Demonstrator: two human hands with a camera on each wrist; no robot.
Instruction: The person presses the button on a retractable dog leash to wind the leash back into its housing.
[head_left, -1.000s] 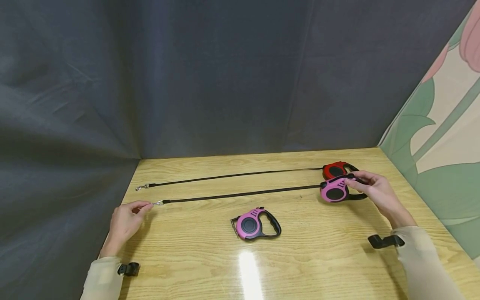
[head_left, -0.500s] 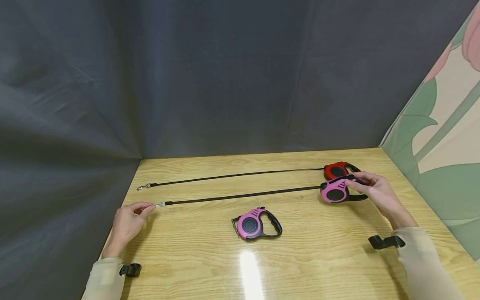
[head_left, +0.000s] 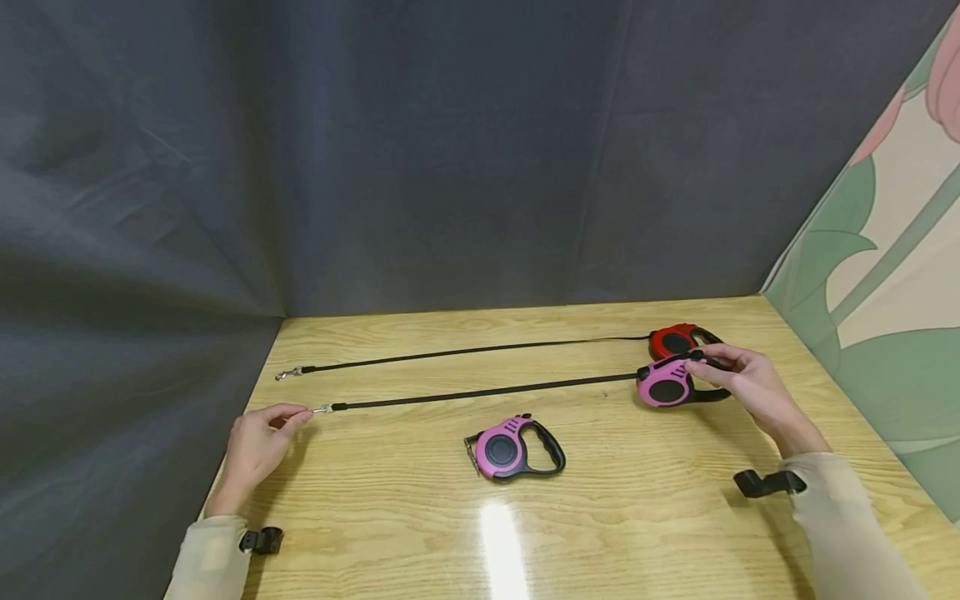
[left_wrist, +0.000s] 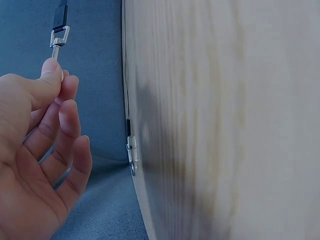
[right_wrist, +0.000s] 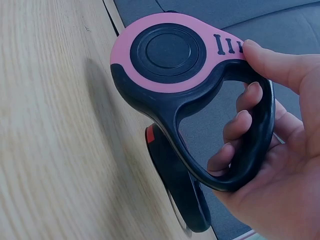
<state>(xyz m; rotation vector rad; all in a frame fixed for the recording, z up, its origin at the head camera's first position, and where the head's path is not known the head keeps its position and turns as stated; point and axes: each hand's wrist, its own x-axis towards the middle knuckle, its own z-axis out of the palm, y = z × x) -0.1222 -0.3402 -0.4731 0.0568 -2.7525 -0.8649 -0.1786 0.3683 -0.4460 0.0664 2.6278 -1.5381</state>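
Left grip (head_left: 258, 446) pinches clip (left_wrist: 58, 44) | right grip (head_left: 753, 393) holds handle (right_wrist: 261, 125) | 2 pink leashes (head_left: 501, 451) | 1 red leash (head_left: 672, 342)

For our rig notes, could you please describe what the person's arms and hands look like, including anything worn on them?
The bare left hand and bare right hand show no gloves or rings. Long, cream fabric sleeves are worn, with a small, angular black device at each cuff.

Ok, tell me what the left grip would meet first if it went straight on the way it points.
Past the silver clip the left grip pinches, the attached black strap looks first in line, though depth is hard to judge.
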